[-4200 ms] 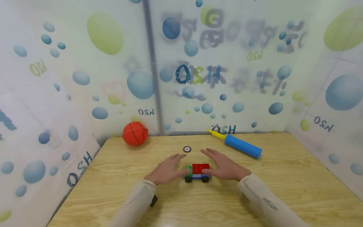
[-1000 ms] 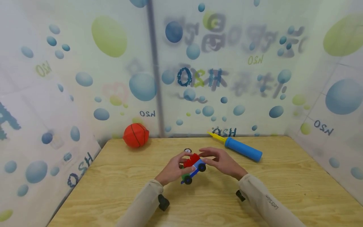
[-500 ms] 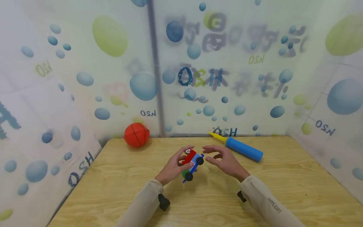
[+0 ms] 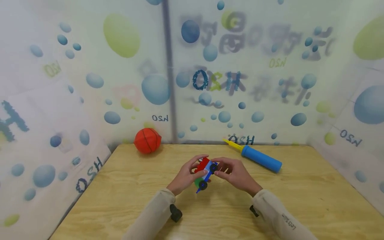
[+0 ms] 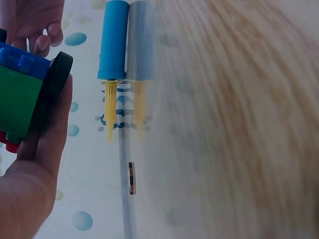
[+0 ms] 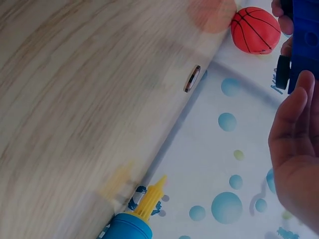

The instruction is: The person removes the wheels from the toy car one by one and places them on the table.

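Note:
A toy car (image 4: 207, 170) of building bricks, red and green on top with a blue chassis and black wheels, is held tilted above the table. My left hand (image 4: 184, 176) grips it, thumb on the near side and fingers round the far side. At the car's upper right end, my right hand (image 4: 238, 173) has its curled fingers and thumb at a wheel, appearing to pinch it. In the left wrist view, the green block (image 5: 17, 99) and a dark wheel (image 5: 52, 89) show close up. The blue underside (image 6: 304, 45) faces the right wrist camera.
On the wooden table (image 4: 144, 213) a red ball (image 4: 147, 140) with black lines sits back left. A blue hand pump (image 4: 261, 158) with yellow nozzle lies back right. Behind the car is a round chip (image 5: 131, 178), mostly hidden in the head view. Patterned curtains surround the table.
The car, first standing on the table between both hands, was lifted and tilted by my left hand. Half a second ago my right hand was apart from it; now its fingers meet the car's end.

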`<state>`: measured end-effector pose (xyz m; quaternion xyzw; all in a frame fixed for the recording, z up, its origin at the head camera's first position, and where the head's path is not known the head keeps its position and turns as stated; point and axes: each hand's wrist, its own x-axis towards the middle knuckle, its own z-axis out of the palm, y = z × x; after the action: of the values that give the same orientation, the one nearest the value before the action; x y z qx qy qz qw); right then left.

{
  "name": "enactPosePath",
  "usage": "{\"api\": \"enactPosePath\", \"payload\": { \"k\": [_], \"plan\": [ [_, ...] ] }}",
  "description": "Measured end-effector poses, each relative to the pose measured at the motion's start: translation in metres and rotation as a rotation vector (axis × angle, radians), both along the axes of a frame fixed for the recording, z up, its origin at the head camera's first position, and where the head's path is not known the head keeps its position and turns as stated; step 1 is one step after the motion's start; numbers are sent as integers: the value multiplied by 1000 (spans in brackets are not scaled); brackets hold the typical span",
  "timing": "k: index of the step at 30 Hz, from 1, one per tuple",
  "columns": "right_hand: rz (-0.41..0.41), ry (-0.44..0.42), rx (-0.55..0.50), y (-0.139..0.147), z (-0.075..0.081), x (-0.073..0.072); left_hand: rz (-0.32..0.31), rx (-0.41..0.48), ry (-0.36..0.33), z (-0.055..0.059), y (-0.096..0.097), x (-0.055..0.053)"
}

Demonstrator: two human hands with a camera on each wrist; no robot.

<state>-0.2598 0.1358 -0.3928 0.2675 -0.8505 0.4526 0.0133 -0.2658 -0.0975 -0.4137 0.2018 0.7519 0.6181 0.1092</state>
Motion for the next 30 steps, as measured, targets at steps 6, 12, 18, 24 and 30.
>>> {"api": "enactPosePath", "payload": {
  "k": [6, 12, 18, 24, 30],
  "plan": [
    [34, -61, -49, -3, -2, 0, 10, -22, 35, 1, 1, 1],
    [67, -125, -85, -6, -1, 2, 24, -14, 2, 2, 1, 5],
    [61, -158, -97, -9, -2, 2, 39, -22, 4, 0, 0, 5],
    [57, -177, -90, -9, -1, 0, 40, -28, 13, -1, 1, 5],
    [63, -195, -97, -11, -6, -3, 39, -35, 26, -5, -1, 6]
  ]
}}
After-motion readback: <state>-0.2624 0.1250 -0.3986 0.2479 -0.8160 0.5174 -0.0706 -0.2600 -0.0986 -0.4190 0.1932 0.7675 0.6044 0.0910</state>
